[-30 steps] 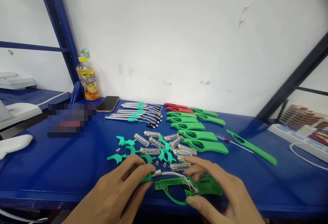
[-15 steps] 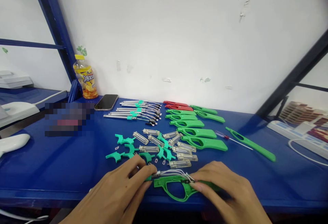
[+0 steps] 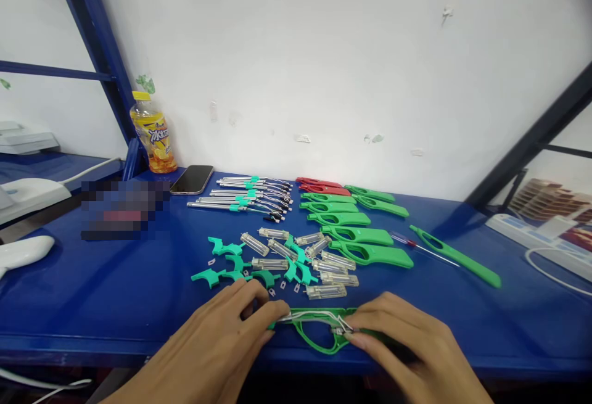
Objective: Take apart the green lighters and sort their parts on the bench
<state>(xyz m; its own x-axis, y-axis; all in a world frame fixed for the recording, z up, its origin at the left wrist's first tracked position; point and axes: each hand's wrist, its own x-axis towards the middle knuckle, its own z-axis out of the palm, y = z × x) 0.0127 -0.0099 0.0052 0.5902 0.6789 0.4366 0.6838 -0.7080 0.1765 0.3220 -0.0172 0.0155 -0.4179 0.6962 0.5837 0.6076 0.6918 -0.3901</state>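
At the table's front edge lies a green lighter shell, between my two hands. My left hand is closed at its left end on a lighter tube, mostly hidden under my fingers; a bit of teal shows below them. White wires run from there along the shell's top edge to the right. My right hand pinches the small igniter piece at the wire ends, over the shell's handle. Beyond my hands are clear fuel tanks, teal triggers and tiny metal clips.
Wired lighter tubes lie in a row at the back. Right of them are red shells and green shells, then a screwdriver. A phone and a drink bottle stand back left; a power strip is right.
My left hand has shifted slightly right, bringing the tube end and wires down against the shell. The igniter piece has turned a little in my right fingers.
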